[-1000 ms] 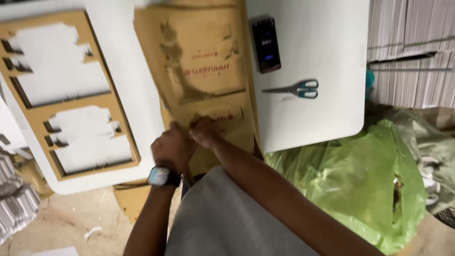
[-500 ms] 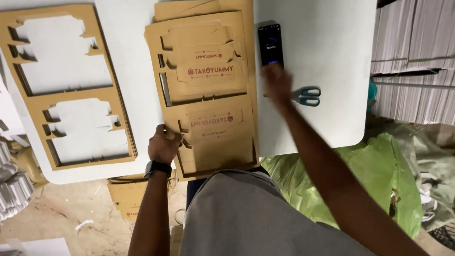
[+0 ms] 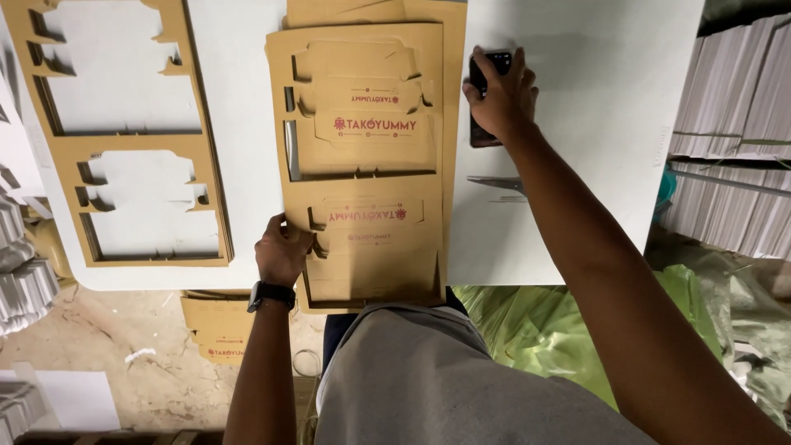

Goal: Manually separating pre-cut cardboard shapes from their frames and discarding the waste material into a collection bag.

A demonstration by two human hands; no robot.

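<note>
White table [image 3: 577, 214], right hand [image 3: 498, 99] on phone [image 3: 482, 136]

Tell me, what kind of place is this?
Probably a small box-making or packaging workshop: die-cut brown cardboard sheets lie stacked on a white table, punched-out cardboard frames sit alongside, and stacks of flat sheets stand at the right.

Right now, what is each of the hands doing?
Left hand: gripping the die-cut cardboard sheet by its edge.
Right hand: resting on the dark phone, fingers curled.
</note>
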